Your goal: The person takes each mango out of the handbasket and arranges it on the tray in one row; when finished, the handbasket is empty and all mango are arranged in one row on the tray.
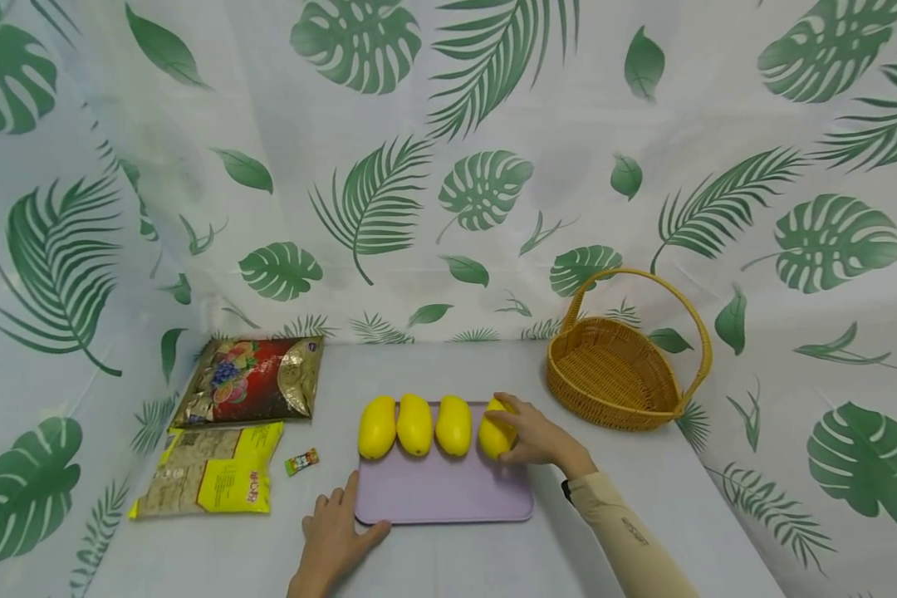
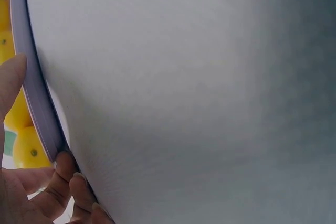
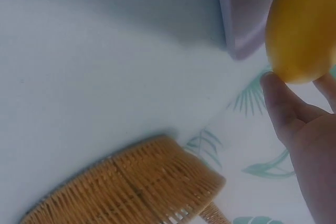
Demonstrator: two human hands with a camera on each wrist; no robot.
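Note:
Three yellow mangoes, one of them a mango, lie side by side along the far edge of a lilac tray. At the row's right end my right hand grips another mango, fingers over its far end and thumb at the near side. In the right wrist view this mango shows between thumb and fingers beside the tray's corner. My left hand holds the tray's near left corner, thumb at the front rim and fingers along the left side. The left wrist view shows its fingertips against the tray's rim.
A heart-shaped wicker basket with a tall handle stands at the back right. To the left lie a red and gold bag, a yellow bag and a small wrapped packet. Leaf-print curtain encloses the white table.

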